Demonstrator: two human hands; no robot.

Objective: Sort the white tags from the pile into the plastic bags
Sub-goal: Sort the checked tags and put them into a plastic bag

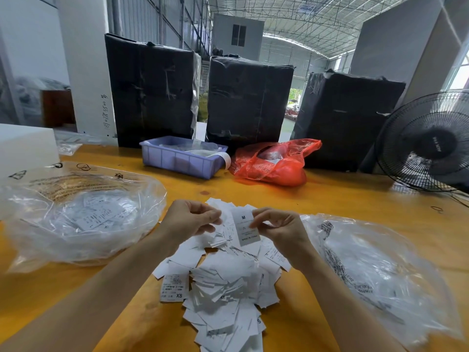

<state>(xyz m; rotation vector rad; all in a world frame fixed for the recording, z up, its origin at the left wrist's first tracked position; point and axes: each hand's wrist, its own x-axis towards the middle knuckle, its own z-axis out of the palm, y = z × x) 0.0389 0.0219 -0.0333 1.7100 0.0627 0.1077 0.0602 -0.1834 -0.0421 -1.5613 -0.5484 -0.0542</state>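
Observation:
A pile of white tags (225, 283) lies on the yellow table (355, 199) in front of me. Above its far end, my right hand (279, 231) pinches a white tag marked M (245, 228) by its right edge. My left hand (189, 217) pinches other white tags (223, 221) just left of it, fingers curled. A clear plastic bag (76, 214) holding tags marked XS lies at the left. A second clear plastic bag (375, 273) lies at the right.
A lilac plastic bin (177, 161) and a red plastic bag (274, 163) sit farther back. Three black wrapped boxes (248, 100) stand along the table's far edge. A black fan (429, 143) is at the right, a white box (25, 146) at the left.

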